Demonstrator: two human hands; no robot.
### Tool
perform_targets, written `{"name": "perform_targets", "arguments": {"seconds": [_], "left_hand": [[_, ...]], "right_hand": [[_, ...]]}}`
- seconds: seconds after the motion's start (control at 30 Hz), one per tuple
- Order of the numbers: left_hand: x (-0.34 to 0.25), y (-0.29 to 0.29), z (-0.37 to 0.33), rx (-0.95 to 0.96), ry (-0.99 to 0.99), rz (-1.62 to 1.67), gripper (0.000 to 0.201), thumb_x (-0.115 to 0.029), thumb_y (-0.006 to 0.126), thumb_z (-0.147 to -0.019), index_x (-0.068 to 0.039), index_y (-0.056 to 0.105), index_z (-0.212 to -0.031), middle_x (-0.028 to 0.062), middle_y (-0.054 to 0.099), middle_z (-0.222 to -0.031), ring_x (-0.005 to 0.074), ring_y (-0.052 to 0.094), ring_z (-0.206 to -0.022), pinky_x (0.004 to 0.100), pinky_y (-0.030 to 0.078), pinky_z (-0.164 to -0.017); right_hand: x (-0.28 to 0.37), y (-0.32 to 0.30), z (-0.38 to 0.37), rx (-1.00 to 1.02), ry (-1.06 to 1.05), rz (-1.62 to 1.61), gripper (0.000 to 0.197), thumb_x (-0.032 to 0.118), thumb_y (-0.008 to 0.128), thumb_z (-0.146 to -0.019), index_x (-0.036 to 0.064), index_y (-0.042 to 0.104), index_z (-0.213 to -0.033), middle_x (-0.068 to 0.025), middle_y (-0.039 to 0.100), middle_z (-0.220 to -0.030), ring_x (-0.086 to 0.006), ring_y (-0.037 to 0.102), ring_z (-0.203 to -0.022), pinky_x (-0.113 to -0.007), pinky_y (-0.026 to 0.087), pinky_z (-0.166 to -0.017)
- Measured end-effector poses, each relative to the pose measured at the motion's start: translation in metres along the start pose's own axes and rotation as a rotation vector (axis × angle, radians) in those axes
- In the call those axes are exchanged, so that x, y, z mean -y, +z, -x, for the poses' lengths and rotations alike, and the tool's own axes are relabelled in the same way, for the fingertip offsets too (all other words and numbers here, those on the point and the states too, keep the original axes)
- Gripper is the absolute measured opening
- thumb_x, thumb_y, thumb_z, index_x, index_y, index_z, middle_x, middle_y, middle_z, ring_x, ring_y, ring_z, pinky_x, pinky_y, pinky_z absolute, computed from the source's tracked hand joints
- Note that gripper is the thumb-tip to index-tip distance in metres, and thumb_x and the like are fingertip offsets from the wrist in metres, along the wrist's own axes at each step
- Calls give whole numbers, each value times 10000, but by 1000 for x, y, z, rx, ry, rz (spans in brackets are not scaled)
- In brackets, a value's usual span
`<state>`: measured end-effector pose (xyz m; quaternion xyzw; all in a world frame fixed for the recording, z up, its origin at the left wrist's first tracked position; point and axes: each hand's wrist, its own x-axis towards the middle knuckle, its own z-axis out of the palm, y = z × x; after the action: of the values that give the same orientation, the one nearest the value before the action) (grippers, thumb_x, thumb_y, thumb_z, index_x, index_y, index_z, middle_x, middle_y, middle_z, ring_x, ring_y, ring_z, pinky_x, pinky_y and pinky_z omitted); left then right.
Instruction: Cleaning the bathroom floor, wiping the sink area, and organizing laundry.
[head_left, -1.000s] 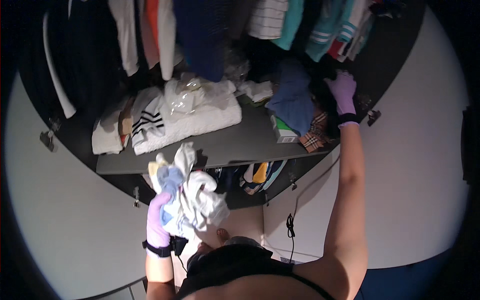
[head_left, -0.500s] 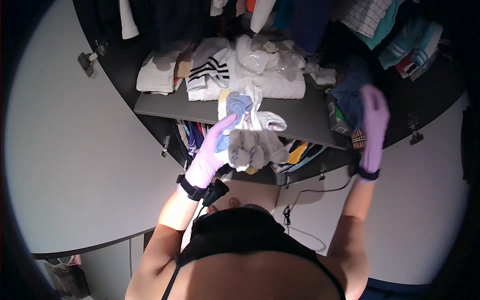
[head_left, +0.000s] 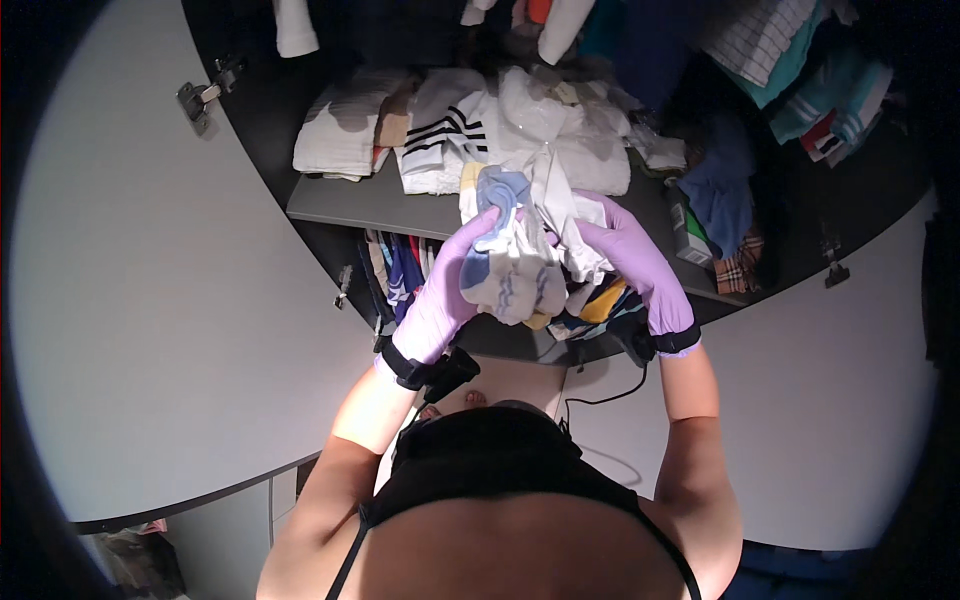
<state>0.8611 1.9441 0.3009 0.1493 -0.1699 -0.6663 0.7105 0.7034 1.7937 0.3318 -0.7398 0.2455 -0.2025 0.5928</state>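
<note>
My left hand (head_left: pixel 447 285), in a lilac glove, is closed around a bundle of socks (head_left: pixel 515 285) in blue, white, grey and a bit of yellow. The bundle is held in front of the shelf edge. At its right side my gloved right hand (head_left: pixel 637 262) has its fingers closed on a white sock-like cloth (head_left: pixel 562 210), which rises from the bundle. Part of the right fingers is hidden behind this cloth. Whether the white piece is separate from the bundle I cannot tell.
The grey shelf (head_left: pixel 350 202) holds folded white towels (head_left: pixel 345 130), a striped white garment (head_left: pixel 445 125), plastic-wrapped items (head_left: pixel 545 105), a box (head_left: pixel 690 228) and blue cloth (head_left: pixel 720 205). Clothes hang above. Below are more folded clothes (head_left: pixel 400 265). Open cabinet doors (head_left: pixel 150 300) flank both sides.
My right hand has moved left from the blue cloth at the shelf's right end to the bundle, and now grips the white cloth. The left hand keeps holding the socks.
</note>
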Motion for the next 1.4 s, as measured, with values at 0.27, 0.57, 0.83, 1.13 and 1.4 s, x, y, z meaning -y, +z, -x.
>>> {"name": "perform_targets", "arguments": {"seconds": [0.27,0.57,0.83,1.13,1.4], "left_hand": [[-15,-23,1,88,6,105,373,-259,556,-887,-50,509,-1191,84,603,-1079,213,588,-988,354,455,-890],[-24,15,5,124,-98,-183,399,-217,581,-859,-32,503,-1204,78,590,-1092,182,584,-979,317,458,-865],[-18,59,-29,196,-147,-528,424,-183,614,-832,-23,505,-1209,66,582,-1104,156,574,-977,289,452,-857],[-9,104,-72,312,-149,-1096,465,-138,681,-789,-22,516,-1208,39,576,-1121,116,550,-983,258,432,-865],[1,181,-133,360,89,-1314,519,-127,717,-761,-42,513,-1231,26,584,-1113,86,554,-956,249,458,-841]], "right_hand": [[-2,20,3,-16,45,42,441,162,574,-873,10,458,-1270,-50,584,-1120,-105,556,-986,-244,431,-870],[17,50,3,-85,63,121,428,173,576,-863,9,477,-1245,-50,593,-1086,-103,560,-962,-242,436,-855],[33,25,0,-144,43,188,417,184,579,-855,8,493,-1223,-49,601,-1055,-101,563,-941,-241,440,-843],[45,-116,-11,-206,9,272,406,195,581,-845,7,512,-1199,-48,610,-1021,-99,567,-918,-239,445,-829],[68,-266,-58,-152,28,370,397,205,584,-837,6,529,-1177,-48,618,-991,-97,570,-897,-238,449,-816]]}}
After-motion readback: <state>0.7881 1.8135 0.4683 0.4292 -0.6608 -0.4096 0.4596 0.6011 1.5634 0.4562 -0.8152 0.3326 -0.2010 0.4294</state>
